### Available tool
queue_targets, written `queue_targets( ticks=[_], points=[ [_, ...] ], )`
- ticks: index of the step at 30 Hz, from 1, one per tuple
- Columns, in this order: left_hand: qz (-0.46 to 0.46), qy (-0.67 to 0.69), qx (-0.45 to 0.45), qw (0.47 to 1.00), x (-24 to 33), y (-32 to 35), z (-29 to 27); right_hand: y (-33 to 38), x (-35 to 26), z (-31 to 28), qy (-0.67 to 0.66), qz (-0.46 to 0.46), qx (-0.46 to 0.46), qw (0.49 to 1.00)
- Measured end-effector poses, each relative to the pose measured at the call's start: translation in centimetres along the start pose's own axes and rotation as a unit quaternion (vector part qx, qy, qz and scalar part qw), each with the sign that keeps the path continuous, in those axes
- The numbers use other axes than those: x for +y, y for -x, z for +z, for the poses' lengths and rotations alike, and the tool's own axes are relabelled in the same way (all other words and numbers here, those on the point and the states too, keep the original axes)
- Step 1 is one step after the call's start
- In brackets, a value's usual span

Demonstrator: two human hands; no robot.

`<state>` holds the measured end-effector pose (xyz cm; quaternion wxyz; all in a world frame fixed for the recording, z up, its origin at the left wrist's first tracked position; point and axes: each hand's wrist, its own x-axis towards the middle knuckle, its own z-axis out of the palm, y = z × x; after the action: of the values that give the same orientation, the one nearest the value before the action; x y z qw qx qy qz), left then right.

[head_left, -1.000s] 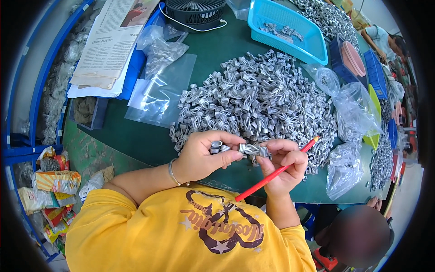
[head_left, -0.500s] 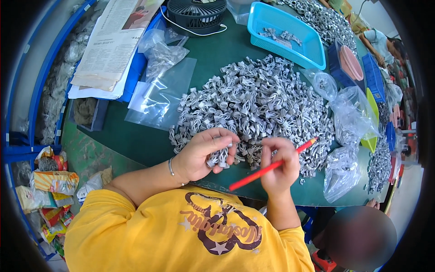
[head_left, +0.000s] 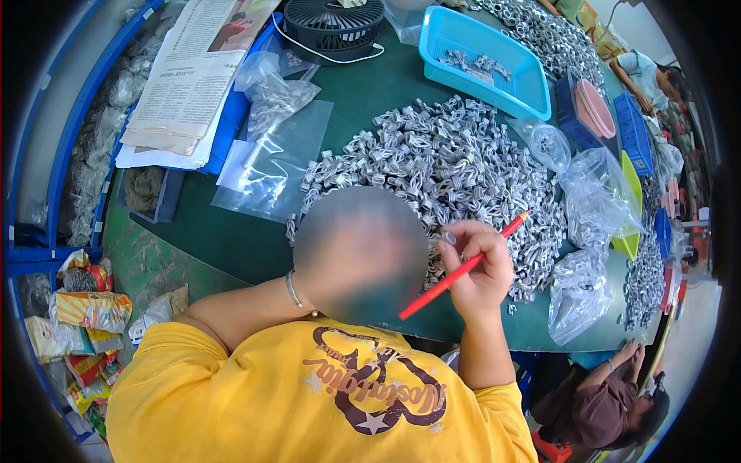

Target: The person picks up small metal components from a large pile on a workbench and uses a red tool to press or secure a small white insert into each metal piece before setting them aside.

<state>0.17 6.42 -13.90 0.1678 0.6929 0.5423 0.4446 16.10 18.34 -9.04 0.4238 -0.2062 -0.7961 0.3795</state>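
A large heap of small grey metal loop-shaped parts [head_left: 455, 158] covers the middle of the green table. At its near edge, my right hand [head_left: 482, 266] is closed, with a red pencil [head_left: 465, 265] lying slantwise across the fingers. Between thumb and fingertips it also pinches a small grey metal part [head_left: 448, 238]. My left hand [head_left: 340, 255] is just left of it, wearing a silver bangle [head_left: 292, 288] on the wrist. A round blur covers this hand's fingers and whatever is in them.
Behind the heap are a light-blue basket [head_left: 486, 91] with a few parts and a black fan [head_left: 333, 29]. Clear plastic bags [head_left: 590, 201] lie right, an empty-looking flat bag [head_left: 258, 181] and newspaper [head_left: 181, 85] left. A person in a dark top [head_left: 579, 409] sits at the right.
My right hand has pinched a small metal part and its pencil has shifted slightly. My left hand, holding several metal parts before, is now blurred over.
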Motion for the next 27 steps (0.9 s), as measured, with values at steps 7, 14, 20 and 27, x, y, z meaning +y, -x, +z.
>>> queue_targets(
  ticks=[7,14,20,27],
  points=[
    [0.082,-0.136,-0.001,0.987,1.0,-1.1,-0.6,1.7,-0.4,-0.1,-0.07,-0.042,-0.022,0.996],
    [-0.095,0.079,0.028,0.992,0.6,1.2,-0.6,1.8,-0.9,1.1,-0.276,0.12,-0.015,0.954],
    [-0.083,0.086,0.014,0.993,1.7,0.0,-1.6,3.3,-0.1,0.7,-0.399,0.24,-0.019,0.885],
    [-0.129,0.216,0.082,0.964,3.1,-1.3,-1.3,3.9,0.5,0.7,-0.365,0.161,-0.032,0.916]
  ],
)
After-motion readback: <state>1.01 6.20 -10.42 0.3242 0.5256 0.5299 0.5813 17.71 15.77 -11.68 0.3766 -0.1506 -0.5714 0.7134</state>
